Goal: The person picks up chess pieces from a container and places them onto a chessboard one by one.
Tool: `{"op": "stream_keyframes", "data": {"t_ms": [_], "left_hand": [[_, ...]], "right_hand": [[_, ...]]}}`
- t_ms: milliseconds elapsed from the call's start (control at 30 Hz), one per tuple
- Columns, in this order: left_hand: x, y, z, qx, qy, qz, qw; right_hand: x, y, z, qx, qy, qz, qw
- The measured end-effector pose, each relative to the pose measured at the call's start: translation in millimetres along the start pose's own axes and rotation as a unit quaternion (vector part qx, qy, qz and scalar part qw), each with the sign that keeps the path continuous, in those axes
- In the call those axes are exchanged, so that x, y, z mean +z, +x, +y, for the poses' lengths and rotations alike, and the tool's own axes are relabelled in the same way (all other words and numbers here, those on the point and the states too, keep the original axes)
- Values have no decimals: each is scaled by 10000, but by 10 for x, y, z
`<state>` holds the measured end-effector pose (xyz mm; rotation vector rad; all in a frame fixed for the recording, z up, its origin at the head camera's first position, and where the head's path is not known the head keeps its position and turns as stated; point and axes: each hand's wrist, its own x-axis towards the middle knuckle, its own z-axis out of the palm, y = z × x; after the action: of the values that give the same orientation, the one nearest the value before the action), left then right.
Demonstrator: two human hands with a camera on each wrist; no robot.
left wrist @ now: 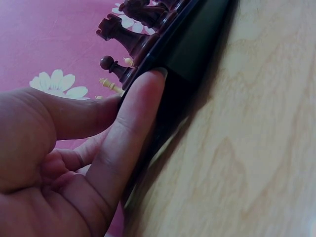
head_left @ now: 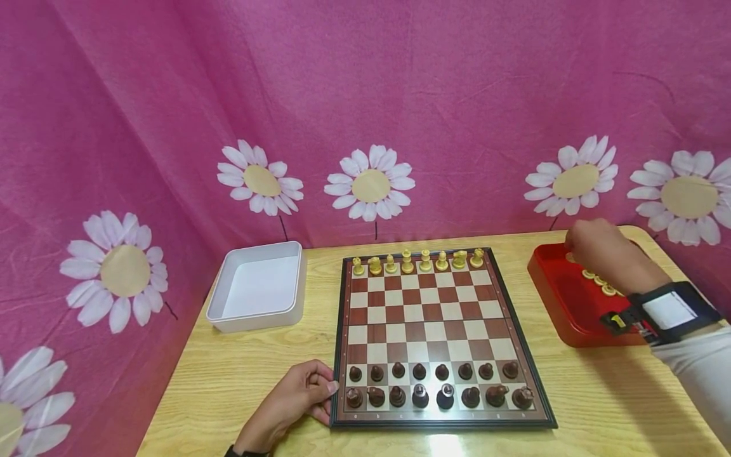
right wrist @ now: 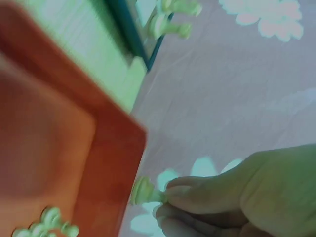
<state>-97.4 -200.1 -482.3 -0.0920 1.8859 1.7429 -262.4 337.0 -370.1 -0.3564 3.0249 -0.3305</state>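
A chessboard [head_left: 419,314] lies on the table, with a row of yellowish pieces [head_left: 407,263] along its far edge and two rows of dark brown pieces [head_left: 419,395] on the near side. At the board's near left corner, my left hand [head_left: 297,397] holds the black edge between thumb and fingers [left wrist: 138,116]. My right hand [head_left: 608,251] is over the far part of the red box [head_left: 551,311]. In the right wrist view, its thumb and fingertips pinch a yellowish pawn [right wrist: 143,192] by the head, base outward, beside the box rim.
Several more yellowish pieces [head_left: 608,290] lie in the red box, partly hidden by my right forearm. A white square box [head_left: 294,314] stands left of the board. Behind the wooden table [head_left: 245,355] hangs a pink cloth [head_left: 457,127] with daisies.
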Motion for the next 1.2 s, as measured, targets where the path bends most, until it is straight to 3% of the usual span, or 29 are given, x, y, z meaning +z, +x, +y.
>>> {"op": "stream_keyframes", "data": {"t_ms": [133,267,467,800,1200], "left_hand": [[-1,-2,-1,14,-6,-11,10000],[-1,0,-6,17,-8,4,10000],[7,5,-11,-30,15,73,10000],[9,5,-6,-57,-15,71,10000],[7,9,-3,26,12,10,10000]], "right_hand": [[28,39,-176,-220,-4,356,9991],[100,90,-333,-895,-182,784,9927],[236,147,-597,-1329,-97,603,9892],[448,266,-947,-1359,-61,202,9905],[676,340,-1051,-1368,-117,227,9903]]}}
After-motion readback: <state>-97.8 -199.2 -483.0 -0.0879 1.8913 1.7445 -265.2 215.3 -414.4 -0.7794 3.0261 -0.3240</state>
